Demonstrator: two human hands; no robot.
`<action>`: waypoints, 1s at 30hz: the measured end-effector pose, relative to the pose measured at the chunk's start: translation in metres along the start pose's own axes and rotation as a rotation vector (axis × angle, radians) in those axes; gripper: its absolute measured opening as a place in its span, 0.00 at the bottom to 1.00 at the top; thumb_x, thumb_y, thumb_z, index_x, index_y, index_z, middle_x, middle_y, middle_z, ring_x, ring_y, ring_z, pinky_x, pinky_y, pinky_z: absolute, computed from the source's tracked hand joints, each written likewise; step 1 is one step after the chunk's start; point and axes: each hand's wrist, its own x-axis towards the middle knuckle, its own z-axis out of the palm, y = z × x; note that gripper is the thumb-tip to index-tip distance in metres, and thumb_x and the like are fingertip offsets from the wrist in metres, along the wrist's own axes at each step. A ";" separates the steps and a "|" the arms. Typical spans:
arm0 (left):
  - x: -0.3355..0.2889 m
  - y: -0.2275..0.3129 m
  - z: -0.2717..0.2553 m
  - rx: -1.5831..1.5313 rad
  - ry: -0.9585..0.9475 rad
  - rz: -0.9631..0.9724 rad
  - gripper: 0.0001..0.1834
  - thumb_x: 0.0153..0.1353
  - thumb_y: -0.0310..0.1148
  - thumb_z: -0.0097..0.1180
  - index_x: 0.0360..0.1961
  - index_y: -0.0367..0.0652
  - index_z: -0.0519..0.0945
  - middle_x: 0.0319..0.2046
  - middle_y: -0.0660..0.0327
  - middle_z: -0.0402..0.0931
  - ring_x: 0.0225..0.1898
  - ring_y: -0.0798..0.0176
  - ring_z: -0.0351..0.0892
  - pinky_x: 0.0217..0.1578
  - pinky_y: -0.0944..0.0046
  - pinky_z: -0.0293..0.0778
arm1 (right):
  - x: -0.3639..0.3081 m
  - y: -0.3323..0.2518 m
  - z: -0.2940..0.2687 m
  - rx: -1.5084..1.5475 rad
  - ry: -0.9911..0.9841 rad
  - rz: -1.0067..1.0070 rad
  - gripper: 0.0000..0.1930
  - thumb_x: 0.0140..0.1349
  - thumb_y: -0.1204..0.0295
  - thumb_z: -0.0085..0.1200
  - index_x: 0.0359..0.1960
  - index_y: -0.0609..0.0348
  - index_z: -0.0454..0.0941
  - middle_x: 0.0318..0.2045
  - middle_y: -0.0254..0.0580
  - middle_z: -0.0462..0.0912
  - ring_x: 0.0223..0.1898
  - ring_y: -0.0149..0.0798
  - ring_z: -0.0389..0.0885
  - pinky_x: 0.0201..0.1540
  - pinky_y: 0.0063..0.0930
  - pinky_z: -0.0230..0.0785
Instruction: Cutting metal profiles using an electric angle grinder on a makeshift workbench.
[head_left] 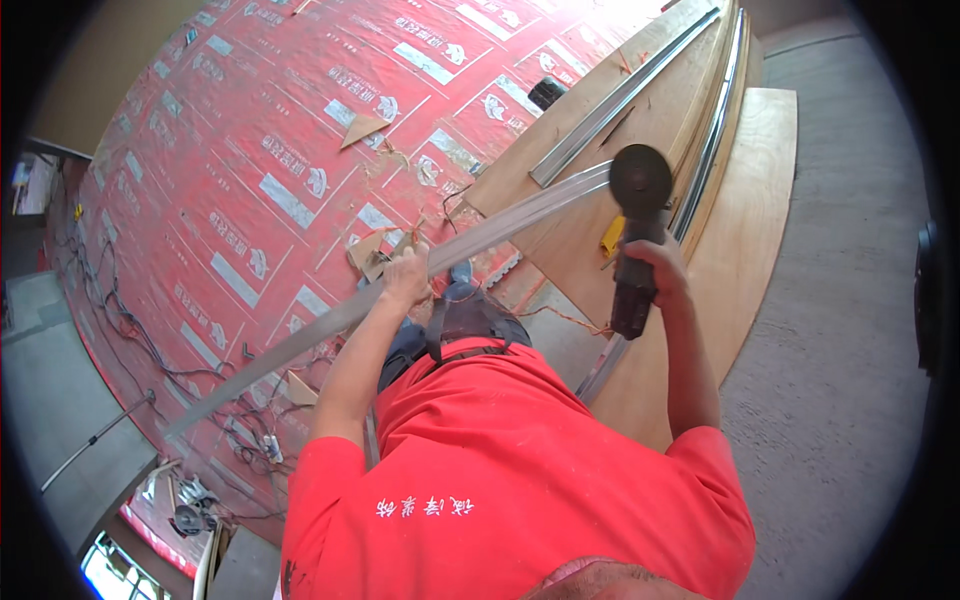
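Note:
My left hand (405, 276) is closed around a long pale metal channel (310, 340) that slants across the view, rising to the right. In my right hand (662, 265) is a black angle grinder (633, 285), gripped by its body, with its dark disc (640, 180) uppermost. The channel's upper right end meets the disc's left edge in the view; whether they touch, I cannot tell. Just left of the grinder is a small yellow object (612, 236), partly hidden by it. Small wood offcuts (366, 252) lie beside my left hand.
Plywood sheets (730, 300) lie to the right, bearing shiny metal channels (625, 98). Red printed sheeting (250, 190) covers the floor, with a triangular wood scrap (362, 130) and a black cylindrical object (546, 93) on it. Tangled cables (130, 325) run along the left. Bare grey concrete (840, 250) lies far right.

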 end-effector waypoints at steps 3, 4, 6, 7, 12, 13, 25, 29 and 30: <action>0.024 -0.006 -0.006 -0.042 -0.030 -0.023 0.30 0.47 0.32 0.62 0.51 0.38 0.65 0.39 0.45 0.76 0.41 0.45 0.82 0.41 0.49 0.79 | 0.004 0.016 0.032 -0.120 0.053 0.041 0.19 0.43 0.75 0.63 0.38 0.63 0.72 0.25 0.42 0.78 0.22 0.37 0.80 0.26 0.32 0.77; 0.033 -0.005 -0.010 -0.060 -0.094 -0.044 0.29 0.47 0.32 0.63 0.50 0.38 0.66 0.40 0.45 0.77 0.43 0.44 0.82 0.42 0.49 0.79 | 0.008 0.022 0.037 -0.192 0.057 0.041 0.19 0.42 0.75 0.64 0.38 0.63 0.71 0.25 0.41 0.78 0.22 0.36 0.80 0.26 0.32 0.76; 0.044 0.007 -0.016 -0.098 -0.097 -0.038 0.29 0.48 0.32 0.62 0.50 0.36 0.64 0.40 0.44 0.77 0.44 0.43 0.81 0.42 0.49 0.79 | 0.012 0.027 0.046 -0.255 0.085 0.046 0.20 0.42 0.75 0.64 0.38 0.63 0.71 0.25 0.41 0.78 0.23 0.35 0.79 0.25 0.31 0.75; 0.051 0.014 -0.018 -0.124 -0.102 -0.030 0.29 0.48 0.31 0.62 0.50 0.34 0.62 0.40 0.43 0.76 0.46 0.42 0.81 0.43 0.49 0.79 | 0.014 0.031 0.047 -0.253 0.088 0.067 0.20 0.41 0.75 0.64 0.38 0.63 0.71 0.25 0.42 0.78 0.23 0.35 0.79 0.25 0.31 0.75; 0.080 0.053 -0.006 0.017 -0.056 -0.057 0.32 0.49 0.34 0.65 0.52 0.35 0.63 0.46 0.44 0.74 0.46 0.47 0.81 0.42 0.53 0.79 | 0.036 0.032 0.060 -0.020 -0.001 0.157 0.19 0.44 0.74 0.63 0.40 0.64 0.72 0.27 0.45 0.78 0.24 0.39 0.80 0.27 0.35 0.78; 0.083 0.062 -0.004 0.017 -0.055 -0.056 0.32 0.49 0.34 0.65 0.52 0.35 0.63 0.46 0.44 0.74 0.46 0.47 0.81 0.42 0.53 0.79 | 0.054 0.042 0.054 0.066 -0.070 0.184 0.19 0.47 0.73 0.61 0.41 0.64 0.72 0.27 0.47 0.79 0.25 0.42 0.81 0.29 0.38 0.79; 0.087 0.088 0.042 0.147 0.257 -0.018 0.13 0.54 0.29 0.53 0.42 0.42 0.72 0.31 0.56 0.76 0.33 0.55 0.81 0.32 0.55 0.77 | 0.189 0.094 0.058 0.295 -0.305 0.091 0.20 0.49 0.72 0.59 0.46 0.61 0.73 0.30 0.41 0.78 0.28 0.40 0.82 0.34 0.36 0.79; 0.042 0.036 0.036 0.003 0.328 0.079 0.14 0.54 0.28 0.51 0.43 0.42 0.72 0.34 0.53 0.75 0.36 0.51 0.78 0.35 0.53 0.74 | 0.192 0.090 0.060 0.235 -0.297 0.115 0.22 0.48 0.74 0.58 0.49 0.63 0.72 0.32 0.43 0.79 0.30 0.39 0.82 0.37 0.34 0.78; 0.021 0.006 0.040 -0.051 0.376 0.083 0.15 0.54 0.28 0.50 0.44 0.41 0.71 0.36 0.53 0.75 0.37 0.49 0.77 0.37 0.52 0.73 | 0.190 0.086 0.066 0.214 -0.317 0.076 0.18 0.51 0.73 0.57 0.45 0.64 0.72 0.30 0.44 0.79 0.30 0.42 0.82 0.37 0.34 0.78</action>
